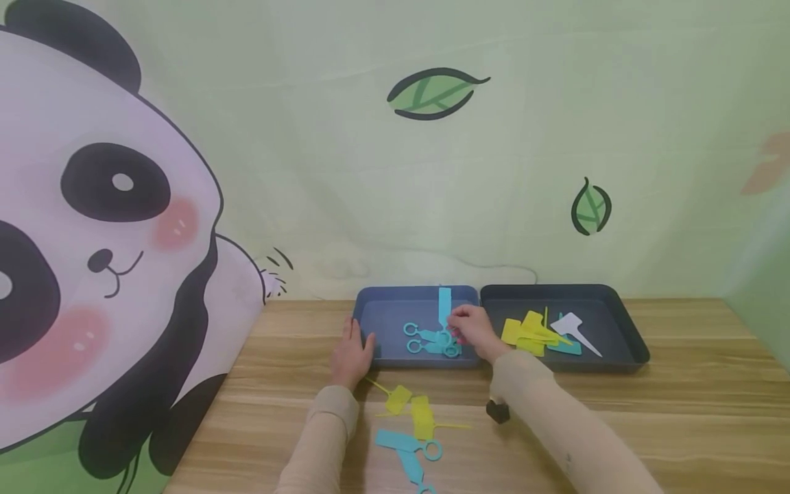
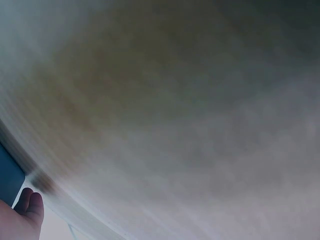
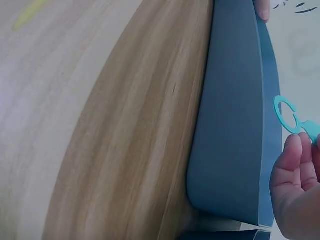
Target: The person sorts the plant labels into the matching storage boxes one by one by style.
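Head view: a wood-grain worktop [image 1: 697, 412] carries two shallow trays side by side, just beyond the person's forearms. The blue tray [image 1: 382, 312] lies between the two hands; the black tray [image 1: 617, 322] is to the right of the right hand.

The left hand [image 1: 350, 357] rests against the blue tray's left side, its fingers straight and holding no tag. The right hand [image 1: 475, 333] is over the tray's right part, well apart from the left, its fingertips pinched together.

The right wrist view shows what they pinch: a turquoise tag [image 3: 306, 126], gripped close to its ring, which pokes out past the fingertips toward the left hand. Seen from the head, a turquoise strip just left of those fingertips, probably this same tag, has its long axis running away from the person. The right hand is much the nearer to it.

Below the right fingertips, more turquoise ring tags [image 1: 438, 348] lie overlapping in the blue tray. The black tray holds several yellow tags [image 1: 532, 336], one white tag [image 1: 566, 325] and some turquoise. Nearer the person than both hands, between the forearms, lie loose yellow tags [image 1: 423, 418] and loose turquoise tags [image 1: 395, 440].
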The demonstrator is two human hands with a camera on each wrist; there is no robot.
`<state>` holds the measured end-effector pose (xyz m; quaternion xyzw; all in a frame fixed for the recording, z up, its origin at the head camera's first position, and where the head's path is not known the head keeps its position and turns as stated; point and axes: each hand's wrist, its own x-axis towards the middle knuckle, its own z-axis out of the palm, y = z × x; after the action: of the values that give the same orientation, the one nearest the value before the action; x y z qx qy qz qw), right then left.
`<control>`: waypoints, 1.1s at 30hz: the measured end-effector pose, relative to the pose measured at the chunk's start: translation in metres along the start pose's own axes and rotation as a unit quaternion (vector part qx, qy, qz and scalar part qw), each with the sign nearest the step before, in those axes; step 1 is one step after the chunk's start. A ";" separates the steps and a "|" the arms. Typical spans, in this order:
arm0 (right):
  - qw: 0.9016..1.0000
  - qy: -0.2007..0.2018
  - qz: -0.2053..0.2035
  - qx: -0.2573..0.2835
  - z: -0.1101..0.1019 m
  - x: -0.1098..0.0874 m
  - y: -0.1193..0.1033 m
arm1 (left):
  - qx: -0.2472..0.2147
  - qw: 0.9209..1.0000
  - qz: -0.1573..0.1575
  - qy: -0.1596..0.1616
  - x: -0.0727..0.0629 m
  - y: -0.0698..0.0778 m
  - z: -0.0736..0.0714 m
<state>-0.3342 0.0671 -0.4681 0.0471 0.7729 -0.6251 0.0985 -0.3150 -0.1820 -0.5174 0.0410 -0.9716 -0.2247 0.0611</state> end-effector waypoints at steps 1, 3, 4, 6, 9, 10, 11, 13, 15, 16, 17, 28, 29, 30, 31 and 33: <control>1.000 0.005 0.001 -0.002 0.001 0.001 0.000 | 0.000 1.000 0.001 0.000 0.000 0.000 0.000; 1.000 0.012 0.004 -0.008 0.003 0.003 0.001 | -0.002 1.000 0.001 0.000 0.000 0.001 0.000; 1.000 0.014 0.004 -0.011 0.004 0.003 0.001 | -0.003 1.000 0.000 0.000 0.000 0.001 -0.001; 1.000 0.017 0.004 -0.015 0.006 0.004 0.002 | -0.006 1.000 -0.001 0.001 0.000 0.000 -0.001; 1.000 0.017 0.000 -0.019 0.009 0.006 0.003 | -0.006 1.000 -0.006 0.000 0.001 0.000 0.000; 1.000 0.016 0.000 -0.018 0.010 0.007 0.004 | -0.006 1.000 -0.008 0.000 0.001 -0.001 0.000; 1.000 0.016 -0.001 -0.016 0.011 0.007 0.004 | -0.006 1.000 -0.009 0.000 0.001 -0.001 0.000; 1.000 0.014 -0.002 -0.017 0.012 0.008 0.006 | -0.005 1.000 -0.009 -0.001 0.002 -0.001 0.001; 1.000 0.009 0.003 -0.017 0.013 0.009 0.007 | -0.008 1.000 -0.011 -0.002 0.002 -0.001 0.001; 1.000 0.006 0.006 -0.016 0.013 0.010 0.008 | -0.009 1.000 -0.011 -0.001 0.002 -0.001 0.001; 1.000 0.001 0.009 -0.015 0.013 0.011 0.010 | -0.008 1.000 -0.011 -0.001 0.002 -0.001 0.001; 0.996 -0.053 0.074 0.017 0.009 0.013 0.015 | -0.005 1.000 -0.003 0.002 -0.001 -0.001 0.001; 0.995 -0.054 0.077 0.020 0.009 0.012 0.015 | -0.005 1.000 -0.003 0.002 -0.001 -0.001 0.001; 0.995 -0.055 0.079 0.022 0.009 0.012 0.015 | -0.007 1.000 -0.002 0.002 -0.001 -0.001 0.001; 0.995 -0.055 0.080 0.025 0.009 0.012 0.015 | -0.009 1.000 -0.002 0.001 0.000 -0.001 0.000; 0.995 -0.056 0.080 0.030 0.009 0.012 0.015 | -0.010 1.000 -0.001 0.003 0.000 -0.001 0.000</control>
<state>-0.3421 0.0606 -0.4864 0.0768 0.7410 -0.6395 0.1900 -0.3151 -0.1827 -0.5175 0.0424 -0.9691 -0.2345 0.0643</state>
